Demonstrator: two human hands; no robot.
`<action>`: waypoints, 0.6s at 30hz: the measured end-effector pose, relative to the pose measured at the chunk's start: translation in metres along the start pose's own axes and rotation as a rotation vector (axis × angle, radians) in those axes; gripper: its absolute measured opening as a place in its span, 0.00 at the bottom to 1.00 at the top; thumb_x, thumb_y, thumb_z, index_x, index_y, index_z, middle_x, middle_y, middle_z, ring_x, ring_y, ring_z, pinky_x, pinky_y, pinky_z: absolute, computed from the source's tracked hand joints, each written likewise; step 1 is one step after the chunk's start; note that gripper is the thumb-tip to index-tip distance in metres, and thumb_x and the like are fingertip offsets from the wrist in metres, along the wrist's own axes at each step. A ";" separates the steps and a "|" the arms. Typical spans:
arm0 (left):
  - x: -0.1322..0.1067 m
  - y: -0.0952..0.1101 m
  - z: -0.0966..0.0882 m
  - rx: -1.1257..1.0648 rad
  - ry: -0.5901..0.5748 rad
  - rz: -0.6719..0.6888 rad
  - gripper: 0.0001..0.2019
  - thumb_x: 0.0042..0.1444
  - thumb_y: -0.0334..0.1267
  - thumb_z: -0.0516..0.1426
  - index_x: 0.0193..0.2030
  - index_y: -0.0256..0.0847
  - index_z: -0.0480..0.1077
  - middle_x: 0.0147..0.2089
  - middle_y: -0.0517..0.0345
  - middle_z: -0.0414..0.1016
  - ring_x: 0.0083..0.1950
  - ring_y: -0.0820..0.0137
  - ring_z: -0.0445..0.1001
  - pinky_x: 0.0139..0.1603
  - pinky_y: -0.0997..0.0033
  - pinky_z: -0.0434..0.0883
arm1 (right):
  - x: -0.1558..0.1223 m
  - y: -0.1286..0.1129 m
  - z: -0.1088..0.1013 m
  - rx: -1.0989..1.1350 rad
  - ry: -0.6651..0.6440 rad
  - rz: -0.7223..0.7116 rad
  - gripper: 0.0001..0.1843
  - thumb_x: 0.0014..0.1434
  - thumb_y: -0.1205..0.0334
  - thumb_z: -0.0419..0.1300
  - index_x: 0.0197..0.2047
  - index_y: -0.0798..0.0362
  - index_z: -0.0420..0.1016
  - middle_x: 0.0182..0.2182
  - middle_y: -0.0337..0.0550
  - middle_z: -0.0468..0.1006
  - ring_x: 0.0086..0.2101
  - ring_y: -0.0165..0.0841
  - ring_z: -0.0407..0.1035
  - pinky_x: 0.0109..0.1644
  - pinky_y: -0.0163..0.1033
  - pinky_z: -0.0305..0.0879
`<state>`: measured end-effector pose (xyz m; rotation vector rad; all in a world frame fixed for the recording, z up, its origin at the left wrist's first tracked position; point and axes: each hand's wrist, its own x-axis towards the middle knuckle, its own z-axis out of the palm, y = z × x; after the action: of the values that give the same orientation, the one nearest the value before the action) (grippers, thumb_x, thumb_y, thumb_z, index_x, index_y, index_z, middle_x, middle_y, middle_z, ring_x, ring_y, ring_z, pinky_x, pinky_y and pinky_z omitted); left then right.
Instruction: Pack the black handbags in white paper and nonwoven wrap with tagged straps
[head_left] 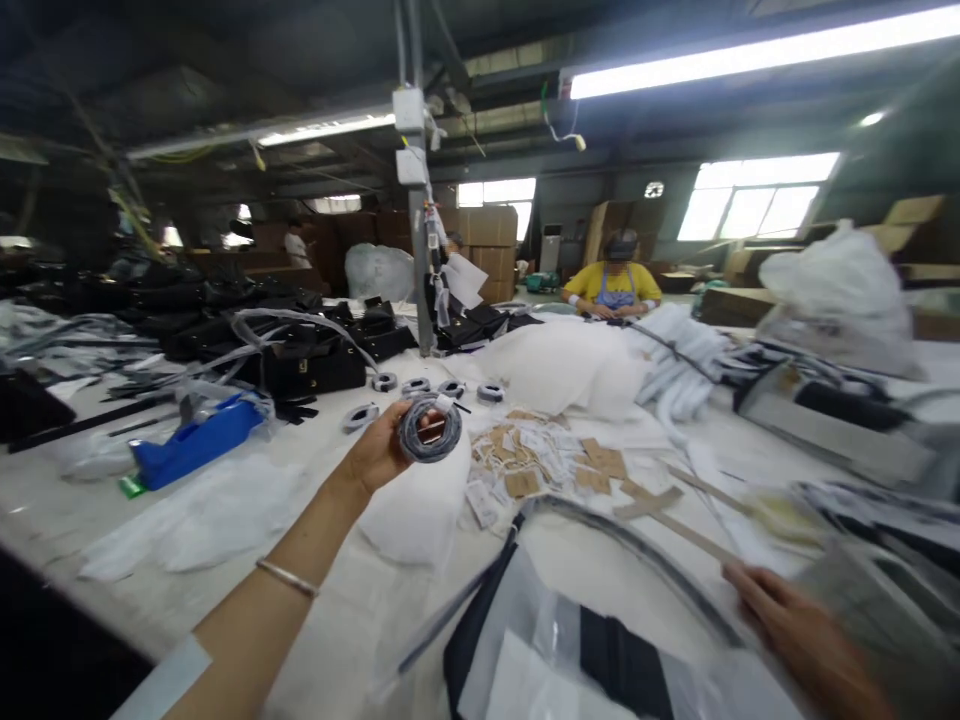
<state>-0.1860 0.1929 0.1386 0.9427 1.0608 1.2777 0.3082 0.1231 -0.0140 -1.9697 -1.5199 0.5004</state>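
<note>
My left hand [381, 447] grips a coiled dark strap [420, 440] with a small white tag at its top, raised above the table. Several similar coils [415, 386] lie behind it. My right hand [787, 625] is closed at the near end of a narrow brown strip [694, 533]; its fingers are partly blurred. Between my hands lies a black bag [619, 655] in clear plastic, with a wrapped handle [637, 540] arching over the table. Brown and white paper tags [521, 484] with strings are heaped beyond it.
A blue tape dispenser [199, 445] stands at left, near crumpled white sheeting [195, 515]. Black bags [315, 365] pile up behind. A metal post [420, 270] rises from the table. White foam sheets [562, 365] lie mid-table. Across it sits a person in yellow [613, 285].
</note>
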 end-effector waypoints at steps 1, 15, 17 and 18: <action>-0.002 -0.006 0.020 -0.010 -0.053 -0.041 0.13 0.57 0.43 0.50 0.29 0.39 0.70 0.34 0.52 0.78 0.43 0.65 0.77 0.51 0.65 0.74 | -0.004 -0.005 -0.001 0.041 -0.015 0.036 0.26 0.53 0.35 0.49 0.22 0.46 0.72 0.17 0.42 0.74 0.20 0.40 0.69 0.25 0.44 0.64; -0.006 -0.158 0.174 0.786 -0.537 -0.285 0.11 0.48 0.44 0.59 0.31 0.37 0.68 0.24 0.54 0.73 0.28 0.64 0.76 0.29 0.64 0.75 | -0.010 -0.011 0.007 0.359 0.050 0.139 0.22 0.52 0.40 0.55 0.27 0.52 0.71 0.19 0.36 0.71 0.18 0.30 0.61 0.22 0.35 0.57; -0.001 -0.157 0.173 0.915 -0.520 -0.173 0.10 0.49 0.42 0.58 0.35 0.38 0.69 0.30 0.52 0.76 0.32 0.63 0.76 0.31 0.65 0.74 | -0.008 -0.011 0.009 0.358 0.057 0.138 0.21 0.53 0.41 0.56 0.27 0.52 0.71 0.19 0.36 0.71 0.18 0.30 0.61 0.22 0.35 0.57; 0.000 -0.154 0.174 0.968 -0.515 -0.098 0.11 0.50 0.42 0.58 0.38 0.39 0.70 0.35 0.51 0.77 0.35 0.63 0.77 0.35 0.65 0.74 | -0.008 -0.011 0.010 0.354 0.063 0.130 0.20 0.53 0.41 0.56 0.27 0.52 0.71 0.19 0.36 0.71 0.18 0.30 0.61 0.23 0.35 0.57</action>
<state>0.0223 0.1863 0.0360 1.7895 1.2773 0.3254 0.2923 0.1194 -0.0148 -1.7936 -1.1762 0.7023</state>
